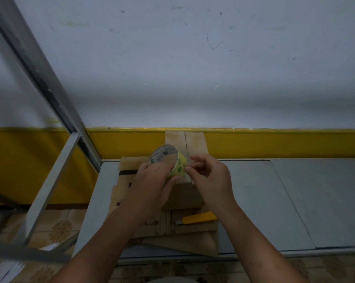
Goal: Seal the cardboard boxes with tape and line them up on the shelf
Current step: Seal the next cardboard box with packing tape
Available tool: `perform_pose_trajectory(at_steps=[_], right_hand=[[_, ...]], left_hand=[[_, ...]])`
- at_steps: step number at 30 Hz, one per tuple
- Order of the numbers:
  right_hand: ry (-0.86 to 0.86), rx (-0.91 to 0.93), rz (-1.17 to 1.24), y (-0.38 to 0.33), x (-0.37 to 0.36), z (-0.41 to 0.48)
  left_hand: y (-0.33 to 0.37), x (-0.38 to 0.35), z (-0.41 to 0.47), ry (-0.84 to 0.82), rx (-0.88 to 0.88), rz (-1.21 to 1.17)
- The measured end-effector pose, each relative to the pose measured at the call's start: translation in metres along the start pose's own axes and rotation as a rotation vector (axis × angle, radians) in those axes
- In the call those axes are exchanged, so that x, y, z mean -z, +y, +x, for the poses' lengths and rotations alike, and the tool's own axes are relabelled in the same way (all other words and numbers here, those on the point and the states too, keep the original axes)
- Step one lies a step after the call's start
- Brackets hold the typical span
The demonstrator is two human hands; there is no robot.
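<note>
Pale, scuffed wall (193,58) up top with a glossy yellow band along its foot; below it the grey shelf (295,201), smooth flat metal panels; on its left part sit the cardboard boxes (193,240), brown and matte, most folded flat in a loose stack, one narrow piece standing at the back against the yellow band with a seam down its middle.

Now the hands, both above that stack; the left hand (152,180) wraps round the tape roll (168,160), thumb underneath; the right hand (211,176) has its fingers curled, thumb and forefinger pinching at the roll's outer band, hunting the loose end by the look of it; whether an end has lifted I cannot tell.

To do this well: hold the roll steady, catch the edge with a nail, peel slowly so the thin film does not split.

The roll is a squat ring, yellow-green and printed; smallest, a yellow knife (200,218), hard plastic, lies on the cardboard near the right wrist.
</note>
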State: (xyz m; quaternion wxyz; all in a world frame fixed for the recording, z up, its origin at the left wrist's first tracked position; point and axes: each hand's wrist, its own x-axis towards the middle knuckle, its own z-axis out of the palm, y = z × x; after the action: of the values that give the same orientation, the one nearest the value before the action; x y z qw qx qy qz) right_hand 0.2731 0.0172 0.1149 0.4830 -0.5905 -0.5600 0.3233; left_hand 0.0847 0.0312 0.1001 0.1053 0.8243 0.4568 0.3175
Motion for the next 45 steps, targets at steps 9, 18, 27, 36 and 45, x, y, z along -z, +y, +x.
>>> perform_pose_trajectory(at_steps=[9, 18, 27, 36, 45], right_hand=[[0.021, -0.035, -0.009, 0.005, -0.002, 0.000], [0.052, 0.121, -0.207, 0.011, -0.008, -0.003], [-0.013, 0.187, -0.329, 0.011, -0.001, 0.002], [-0.278, 0.237, -0.355, 0.013, 0.021, 0.019], [-0.336, 0.254, -0.355, 0.017, 0.025, 0.021]], left_hand=[[0.000, -0.002, 0.001, 0.011, 0.002, -0.001], [0.006, -0.004, 0.001, 0.023, 0.043, 0.085], [0.007, -0.002, 0.000, 0.021, -0.006, 0.136], [0.003, -0.001, 0.001, -0.076, -0.049, 0.103], [0.004, 0.000, 0.000, -0.086, -0.079, 0.127]])
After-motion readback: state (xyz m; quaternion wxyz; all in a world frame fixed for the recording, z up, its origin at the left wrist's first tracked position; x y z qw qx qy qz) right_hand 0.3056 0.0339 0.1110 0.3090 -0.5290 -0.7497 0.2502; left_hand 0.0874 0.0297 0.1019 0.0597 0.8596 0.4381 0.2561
